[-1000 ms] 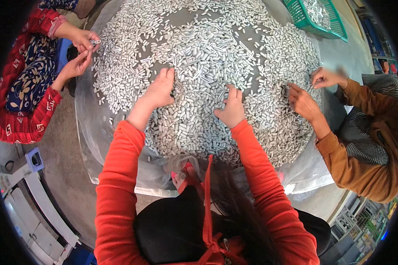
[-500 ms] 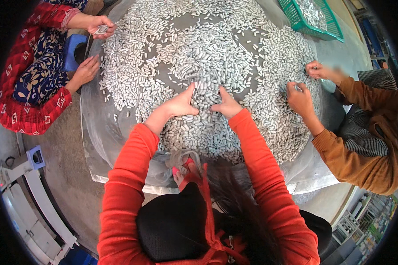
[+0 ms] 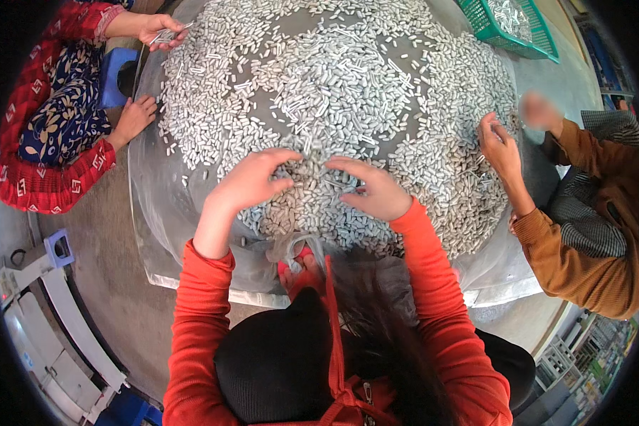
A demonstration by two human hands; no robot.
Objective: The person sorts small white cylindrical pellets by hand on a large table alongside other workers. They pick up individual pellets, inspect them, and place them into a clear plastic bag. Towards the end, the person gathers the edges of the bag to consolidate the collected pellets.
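Here, the person's two hands, the left hand (image 3: pixel 247 183) and the right hand (image 3: pixel 382 190), are open with bent fingers, facing each other over the near part of a big pile of small grey pieces (image 3: pixel 326 78). The pile spreads wide in front of the person, and a green basket (image 3: pixel 544 44) sits at its far right edge.

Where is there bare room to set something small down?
Bare grey surface shows in small gaps left and right of the central heap, bordered by the outer pieces. The plastic sheet has room between the green basket and the brown-sleeved co-worker's blurred hand. It's crowded around your left hand and right hand.
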